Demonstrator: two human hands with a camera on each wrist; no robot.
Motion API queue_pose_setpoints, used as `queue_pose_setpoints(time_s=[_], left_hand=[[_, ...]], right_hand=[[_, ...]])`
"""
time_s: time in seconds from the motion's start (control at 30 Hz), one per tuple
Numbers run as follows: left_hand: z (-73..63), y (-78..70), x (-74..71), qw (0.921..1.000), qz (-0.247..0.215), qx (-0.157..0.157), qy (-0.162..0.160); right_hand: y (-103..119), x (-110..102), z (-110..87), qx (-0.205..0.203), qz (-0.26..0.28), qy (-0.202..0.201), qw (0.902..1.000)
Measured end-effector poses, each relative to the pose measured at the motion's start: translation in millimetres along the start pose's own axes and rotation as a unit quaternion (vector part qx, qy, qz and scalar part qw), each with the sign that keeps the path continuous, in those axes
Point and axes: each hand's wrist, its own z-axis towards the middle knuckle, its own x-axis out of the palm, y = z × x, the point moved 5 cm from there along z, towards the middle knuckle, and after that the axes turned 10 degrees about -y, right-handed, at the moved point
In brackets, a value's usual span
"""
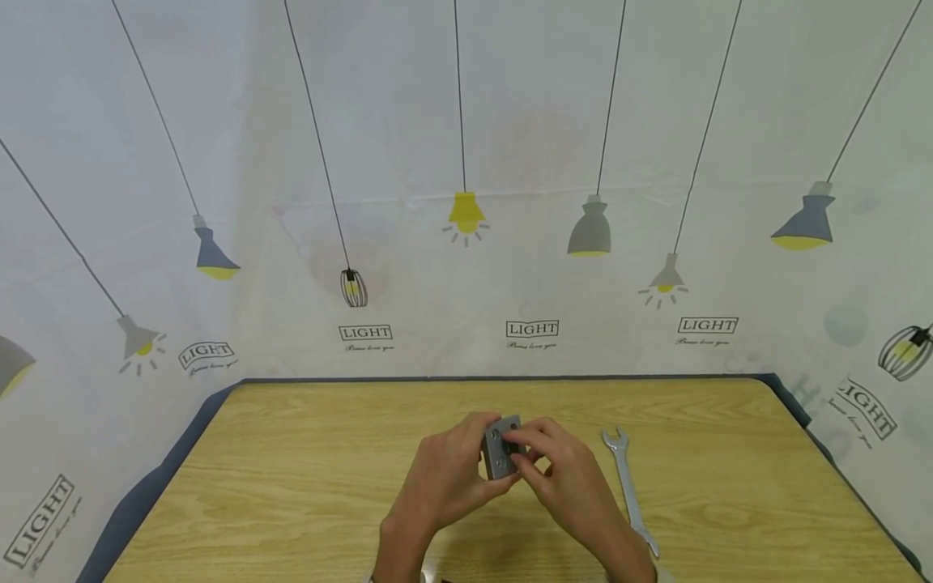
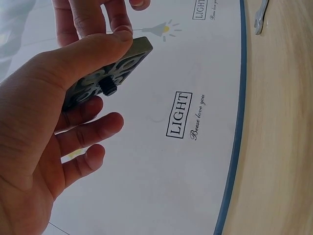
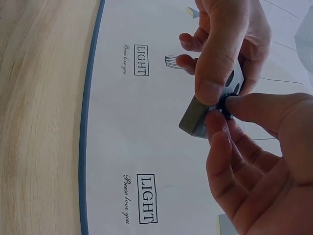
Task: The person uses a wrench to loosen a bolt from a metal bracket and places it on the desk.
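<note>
My left hand (image 1: 442, 472) grips a small grey block (image 1: 495, 461) with several round holes in its face, held up over the table. Its thumb lies along one edge and fingers support the other side. From the block's recessed face a black bolt-like end (image 2: 108, 86) sticks out in the left wrist view. My right hand (image 1: 567, 468) is at the face with the holes. Between its thumb and index finger it pinches a dark ridged round piece (image 3: 224, 105) set against the block. The fingertips partly cover this piece.
A silver open-end wrench (image 1: 628, 490) lies on the wooden table (image 1: 291, 461) to the right of my right hand. Behind the table hangs a white sheet (image 1: 408, 267) printed with lamps, and a dark blue strip runs along the table's edge.
</note>
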Motion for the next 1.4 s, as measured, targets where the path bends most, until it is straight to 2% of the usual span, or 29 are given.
queue_pose_setpoints(time_s=[0.67,0.9,1.07,1.4], left_hand=[[-0.8,1.4,-0.3,1.0000,-0.005,-0.003,-0.003],[-0.9,1.6,-0.4,0.9998,-0.013,-0.014,0.008],[-0.3,0.8,0.2,0.9999,-0.009,-0.009,0.009],[0.0,-0.8,0.0,0.9992,-0.027,-0.020,0.023]], right_hand=[[0,-1,0.7,-0.011,0.014,0.012,0.9998],[-7,-5,0.0,0.011,0.016,0.019,0.9996],[-10,-6,-0.2,0.016,0.016,0.020,0.9995],[-12,-10,2.9,0.089,-0.009,-0.034,0.9954]])
